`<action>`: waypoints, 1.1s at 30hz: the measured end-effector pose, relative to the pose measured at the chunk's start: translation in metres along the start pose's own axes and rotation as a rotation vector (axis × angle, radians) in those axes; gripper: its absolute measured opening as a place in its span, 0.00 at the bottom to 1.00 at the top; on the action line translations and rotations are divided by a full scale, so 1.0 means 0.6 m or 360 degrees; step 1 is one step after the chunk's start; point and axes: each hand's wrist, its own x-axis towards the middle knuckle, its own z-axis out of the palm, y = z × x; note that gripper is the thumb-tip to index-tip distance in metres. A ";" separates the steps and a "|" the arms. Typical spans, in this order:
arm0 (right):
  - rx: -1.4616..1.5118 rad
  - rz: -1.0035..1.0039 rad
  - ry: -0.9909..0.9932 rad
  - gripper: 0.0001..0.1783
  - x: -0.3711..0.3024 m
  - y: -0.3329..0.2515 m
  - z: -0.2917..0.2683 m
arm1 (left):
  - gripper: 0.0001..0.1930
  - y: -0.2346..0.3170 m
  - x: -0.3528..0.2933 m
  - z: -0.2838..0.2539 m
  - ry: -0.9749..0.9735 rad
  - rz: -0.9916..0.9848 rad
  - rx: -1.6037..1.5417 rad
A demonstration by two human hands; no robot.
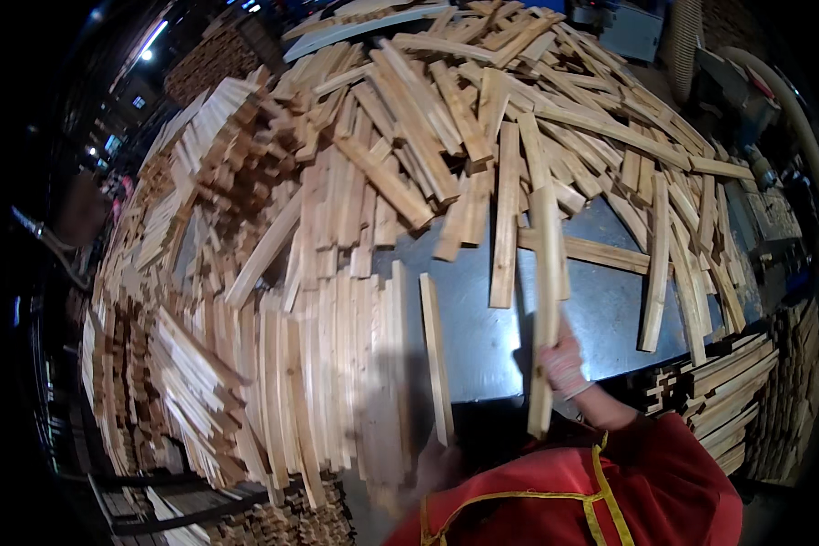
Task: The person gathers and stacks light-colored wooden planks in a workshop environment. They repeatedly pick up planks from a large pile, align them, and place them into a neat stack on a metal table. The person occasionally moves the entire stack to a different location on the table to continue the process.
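Dark metal table [482,337] heaped with rough slats, right hand [562,362] fingers clamped on long slat [545,300], left unseen

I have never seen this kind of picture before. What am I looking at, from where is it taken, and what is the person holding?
The picture comes from a wide camera worn on a person's head, looking down, so straight edges bend near the rim. The right hand, in a light glove, grips a long wooden slat that stands nearly upright. The left hand cannot be made out; there is only a blur at the lower edge. Below is a dark metal table, heaped with many loose wooden slats. To the left, slats lie in neater rows. The red cloth with yellow trim is the person's clothing.
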 end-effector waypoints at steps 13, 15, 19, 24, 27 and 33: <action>-0.0812 -0.0444 -0.1031 0.36 0.148 -0.041 0.260 | 0.46 0.093 0.137 -0.059 0.0861 0.0908 0.1630; -0.1047 -0.0740 -0.0290 0.47 0.272 -0.066 0.229 | 0.46 0.087 0.157 -0.059 0.0886 0.0944 0.1783; -0.1214 -0.0443 0.0253 0.59 0.414 -0.182 0.218 | 0.32 0.126 0.155 -0.065 0.0964 0.1050 0.1889; -0.1249 -0.0280 0.0481 0.62 0.473 -0.176 0.262 | 0.23 0.168 0.153 -0.059 0.1014 0.1140 0.1924; -0.0457 -0.0189 0.0119 0.54 0.456 -0.166 0.205 | 0.29 0.171 0.136 -0.064 0.0973 0.1074 0.1929; 0.1307 0.0271 -0.1110 0.44 0.264 -0.064 0.030 | 0.33 0.168 0.138 -0.062 0.0801 0.0969 0.1847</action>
